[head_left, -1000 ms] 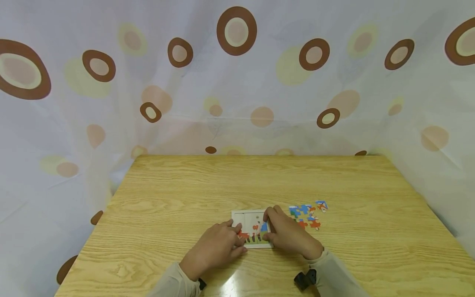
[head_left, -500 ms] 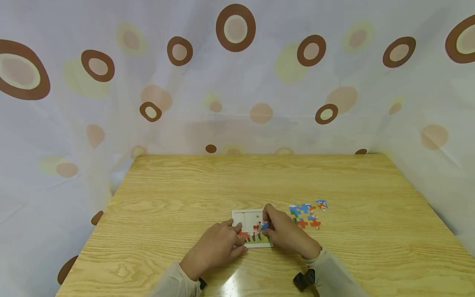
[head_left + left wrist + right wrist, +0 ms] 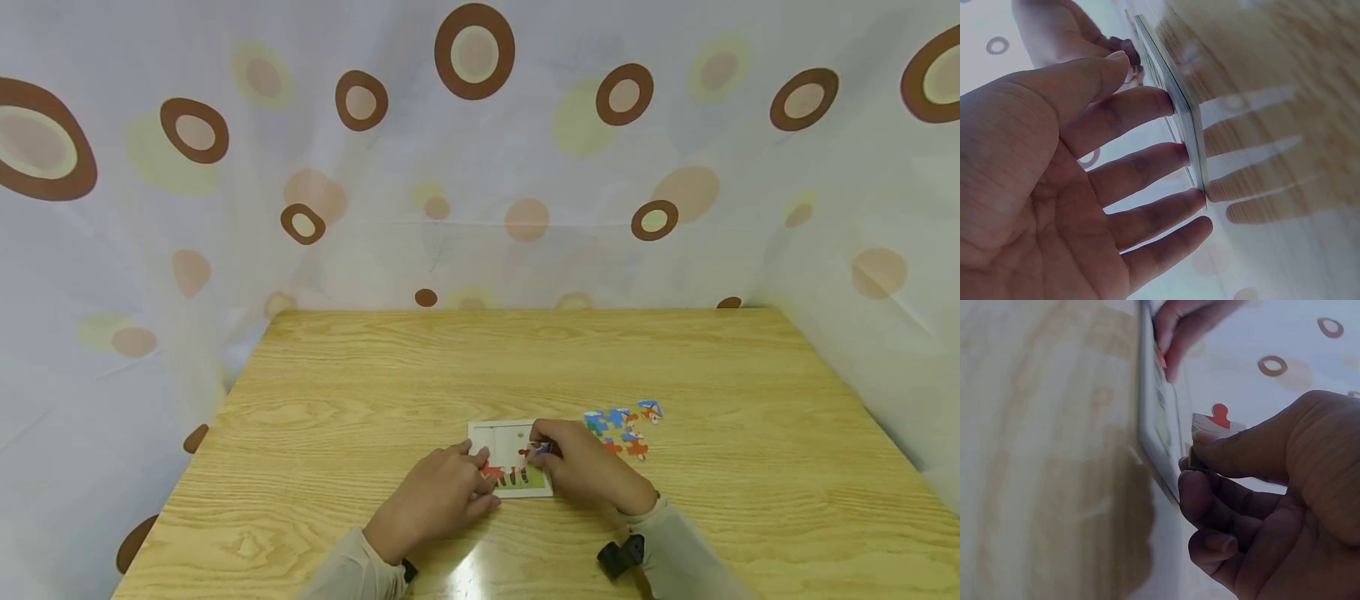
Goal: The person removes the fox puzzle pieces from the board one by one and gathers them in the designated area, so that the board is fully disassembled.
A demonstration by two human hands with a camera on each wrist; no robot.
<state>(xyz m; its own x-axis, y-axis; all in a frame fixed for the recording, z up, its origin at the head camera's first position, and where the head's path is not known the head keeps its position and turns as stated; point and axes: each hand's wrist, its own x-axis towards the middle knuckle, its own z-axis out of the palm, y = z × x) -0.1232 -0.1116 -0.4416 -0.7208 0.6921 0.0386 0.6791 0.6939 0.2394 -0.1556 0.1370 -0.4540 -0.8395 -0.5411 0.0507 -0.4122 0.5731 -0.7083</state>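
Observation:
A small white-rimmed puzzle tray (image 3: 525,493) lies on the table in the head view. Along its bottom sit fitted pieces with red, dark legs and green. My left hand (image 3: 442,493) rests its fingers on the tray's left side; in the left wrist view the extended fingers (image 3: 1141,165) reach the tray's edge. Over the tray's right side, my right hand (image 3: 592,468) pinches a puzzle piece (image 3: 1220,417) between thumb and fingers. In the right wrist view that piece has a red knob and stands tilted off the tray; the fingers cover part of it.
Several loose puzzle pieces (image 3: 617,419), blue, red and white, lie right of the tray, partly behind the right hand. The wooden table (image 3: 375,367) meets a dotted cloth (image 3: 480,183) at the back and sides.
The right hand has lifted the piece out of its spot at the tray's right side and tilted it. The left hand has stayed in place.

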